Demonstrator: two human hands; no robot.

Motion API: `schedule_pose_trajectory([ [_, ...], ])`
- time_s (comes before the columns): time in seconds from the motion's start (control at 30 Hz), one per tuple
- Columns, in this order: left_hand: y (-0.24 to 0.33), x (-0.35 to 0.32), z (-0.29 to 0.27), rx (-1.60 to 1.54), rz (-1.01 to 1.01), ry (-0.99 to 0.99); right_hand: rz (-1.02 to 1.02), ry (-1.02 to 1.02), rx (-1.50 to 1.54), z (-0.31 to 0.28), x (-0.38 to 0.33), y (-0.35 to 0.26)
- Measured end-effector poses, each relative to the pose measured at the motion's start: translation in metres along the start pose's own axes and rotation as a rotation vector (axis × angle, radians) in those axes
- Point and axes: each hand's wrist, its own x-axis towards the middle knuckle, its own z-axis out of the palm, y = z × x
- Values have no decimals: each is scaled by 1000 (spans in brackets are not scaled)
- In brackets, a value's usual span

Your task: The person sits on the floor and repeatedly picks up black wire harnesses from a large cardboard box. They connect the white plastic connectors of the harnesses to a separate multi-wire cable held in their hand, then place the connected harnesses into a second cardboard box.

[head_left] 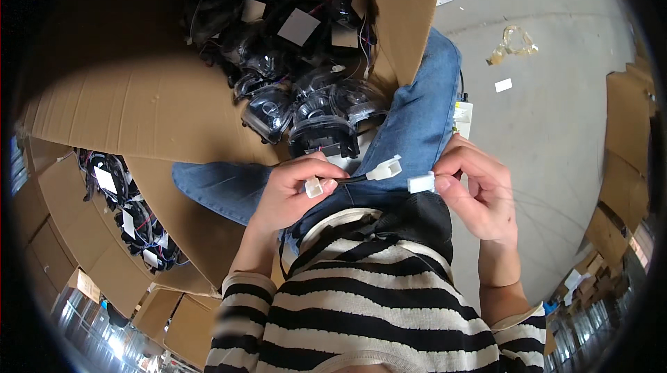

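Observation:
My left hand (pixel 290 189) pinches a short black cable (pixel 354 179) between thumb and fingers. One white plastic connector (pixel 314 187) of that cable sits by my thumb, and a larger white connector (pixel 384 169) points toward my right. Across a small gap, my right hand (pixel 479 189) grips a separate white connector (pixel 420 183) between thumb and forefinger; the two connectors are apart. Just beyond my left hand rests a black lamp unit with a clear lens (pixel 323 135), its near side partly hidden by my fingers.
A large cardboard box (pixel 139 109) in front of me holds many black lamp units (pixel 267 60) with loose wires. More lamp units (pixel 132 217) lie in a box at left. A white-and-yellow device (pixel 463 117) stands beside my right leg. Crumpled tape (pixel 514 44) lies on the grey floor.

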Motion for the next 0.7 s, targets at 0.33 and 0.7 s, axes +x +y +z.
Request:
schedule_pose_trajectory([
  [0.33, 6, 3, 9, 254, 93, 194, 71, -11, -16, 6, 3, -1],
  [0.7, 2, 0, 14, 414, 163, 320, 52, 1, -151, 7, 6, 0],
])
